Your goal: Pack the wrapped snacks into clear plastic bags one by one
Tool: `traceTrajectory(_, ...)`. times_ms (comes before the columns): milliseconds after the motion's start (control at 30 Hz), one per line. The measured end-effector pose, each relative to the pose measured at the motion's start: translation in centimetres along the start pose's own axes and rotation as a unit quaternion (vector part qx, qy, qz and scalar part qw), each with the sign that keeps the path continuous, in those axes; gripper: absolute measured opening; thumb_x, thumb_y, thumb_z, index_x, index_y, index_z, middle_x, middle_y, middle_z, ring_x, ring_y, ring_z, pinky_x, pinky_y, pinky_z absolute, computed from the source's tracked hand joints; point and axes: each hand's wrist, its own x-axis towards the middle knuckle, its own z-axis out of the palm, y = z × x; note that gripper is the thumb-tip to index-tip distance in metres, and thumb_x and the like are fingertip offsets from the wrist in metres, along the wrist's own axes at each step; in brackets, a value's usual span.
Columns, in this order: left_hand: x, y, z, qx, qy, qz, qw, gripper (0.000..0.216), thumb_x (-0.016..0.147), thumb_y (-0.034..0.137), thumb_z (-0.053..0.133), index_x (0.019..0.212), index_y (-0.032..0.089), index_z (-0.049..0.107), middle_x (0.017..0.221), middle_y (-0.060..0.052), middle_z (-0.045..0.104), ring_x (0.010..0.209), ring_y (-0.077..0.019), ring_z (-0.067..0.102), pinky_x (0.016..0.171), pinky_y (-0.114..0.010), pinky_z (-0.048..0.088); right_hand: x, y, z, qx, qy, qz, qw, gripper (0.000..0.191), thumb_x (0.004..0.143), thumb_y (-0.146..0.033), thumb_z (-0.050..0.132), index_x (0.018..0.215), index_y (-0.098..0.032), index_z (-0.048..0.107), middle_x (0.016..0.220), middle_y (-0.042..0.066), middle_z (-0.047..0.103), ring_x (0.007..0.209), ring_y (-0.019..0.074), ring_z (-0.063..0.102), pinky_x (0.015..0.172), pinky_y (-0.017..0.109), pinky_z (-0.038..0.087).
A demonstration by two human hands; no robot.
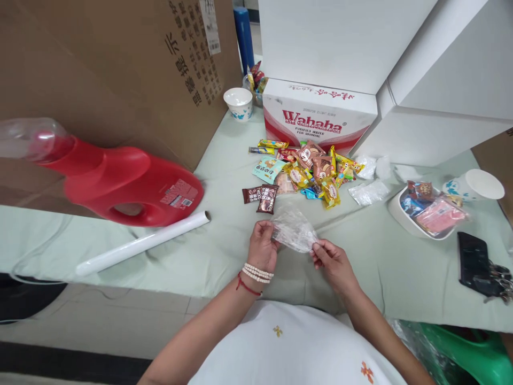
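Between my two hands a clear plastic bag [295,231] is stretched just above the cloth. My left hand [264,241] pinches its left edge, and my right hand [331,261] pinches its lower right corner. Whether the bag's mouth is open I cannot tell. Right beyond the bag lie two dark brown chocolate packets [266,199], one overlapping the other. Behind them spreads a pile of wrapped snacks [316,171], with a mint-green packet [267,169] at its left. Crumpled clear wraps [369,192] rest to the pile's right.
A Wahaha carton [320,120] stands behind the snacks, a paper cup [239,104] beside it. On the left are a red jug [132,184] and a white roll [144,243]. To the right are a white snack tub [409,216], a tilted cup [475,185] and a black pouch with keys [473,262].
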Motion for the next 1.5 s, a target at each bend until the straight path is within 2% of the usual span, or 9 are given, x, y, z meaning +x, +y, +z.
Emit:
traceTrajectory(367,0.5,-0.3,-1.7,0.159,-0.081,0.086,0.98,0.045,0.082,0.067,0.069,0.088,0.024,0.057,0.064,0.007,0.041,0.049,-0.0088,0.035,0.043,-0.021,0.034,0.9,-3.1,-1.5,0.01,0.008,-0.037,0.999,0.04,0.078,-0.058,0.079,0.076,-0.021,0.065,0.062,-0.004,0.05,0.054,0.0105,0.04,0.05,0.024,0.034)
traceTrajectory(533,-0.2,-0.4,-1.3,0.084,-0.145,0.035,0.985,0.046,0.085,0.068,0.065,0.086,0.024,0.052,0.067,0.007,0.041,0.048,-0.0078,0.03,0.041,-0.02,0.026,2.0,-3.0,-1.7,0.025,-0.038,-0.072,0.996,0.051,0.07,-0.046,0.087,0.114,-0.027,0.069,0.08,-0.001,0.061,0.064,0.0131,0.048,0.055,0.024,0.041)
traceTrajectory(667,-0.4,-0.1,-1.7,0.189,-0.183,0.098,0.96,0.034,0.086,0.054,0.068,0.093,0.022,0.063,0.081,0.002,0.055,0.067,-0.0125,0.051,0.061,-0.024,0.045,2.4,-2.2,-0.4,-0.013,-0.092,-0.11,0.99,0.041,0.068,-0.047,0.087,0.101,-0.025,0.074,0.107,0.006,0.068,0.089,0.0199,0.059,0.07,0.028,0.049)
traceTrajectory(800,-0.4,0.5,-1.9,0.249,-0.214,0.168,0.93,0.048,0.073,0.039,0.081,0.116,0.023,0.068,0.119,-0.008,0.062,0.115,-0.0261,0.059,0.093,-0.035,0.05,2.6,-2.2,0.5,-0.007,-0.109,-0.101,0.989,0.028,0.074,-0.048,0.083,0.083,-0.023,0.072,0.092,0.004,0.067,0.084,0.0197,0.059,0.073,0.03,0.048)
traceTrajectory(867,-0.3,0.6,-1.6,0.236,-0.233,0.138,0.933,0.046,0.076,0.041,0.08,0.116,0.022,0.067,0.115,-0.009,0.066,0.11,-0.0255,0.062,0.09,-0.034,0.051,2.8,-2.4,0.5,-0.014,-0.135,-0.088,0.987,0.027,0.075,-0.046,0.083,0.085,-0.024,0.073,0.086,0.002,0.065,0.077,0.0177,0.056,0.07,0.029,0.047)
traceTrajectory(1033,0.7,0.3,-0.4,0.126,-0.116,0.073,0.982,0.04,0.078,0.054,0.076,0.084,0.022,0.054,0.069,0.004,0.056,0.064,-0.0117,0.054,0.061,-0.024,0.045,2.7,-2.0,0.4,-0.028,-0.115,-0.11,0.987,0.025,0.079,-0.045,0.08,0.083,-0.023,0.072,0.084,0.002,0.064,0.073,0.016,0.054,0.069,0.028,0.045)
traceTrajectory(1233,2.2,0.7,-0.6,-0.015,0.029,0.063,0.998,0.044,0.078,0.054,0.075,0.089,0.026,0.044,0.075,0.007,0.056,0.067,-0.0113,0.063,0.053,-0.02,0.043,0.2,1.0,-1.3,-0.026,0.011,-0.17,0.985,0.02,0.083,-0.043,0.076,0.084,-0.024,0.069,0.105,0.005,0.065,0.092,0.0204,0.06,0.076,0.029,0.048)
traceTrajectory(1400,2.7,1.7,-1.3,-0.094,0.011,0.019,0.995,0.042,0.074,0.044,0.08,0.089,0.025,0.045,0.076,0.006,0.063,0.073,-0.0147,0.071,0.057,-0.021,0.048,-2.7,0.2,-4.8,-0.25,-0.172,-0.177,0.936,0.009,0.09,-0.028,0.066,0.089,-0.026,0.075,0.11,0.008,0.071,0.097,0.0239,0.066,0.082,0.036,0.052)
traceTrajectory(1500,2.0,2.1,-1.1,-0.114,-0.041,0.001,0.993,0.046,0.071,0.042,0.085,0.088,0.024,0.046,0.08,0.005,0.066,0.081,-0.0176,0.075,0.067,-0.026,0.056,-3.3,-1.6,-6.7,-0.278,-0.091,-0.217,0.931,0.015,0.093,-0.026,0.06,0.087,-0.025,0.074,0.102,0.007,0.072,0.092,0.0229,0.067,0.081,0.037,0.053)
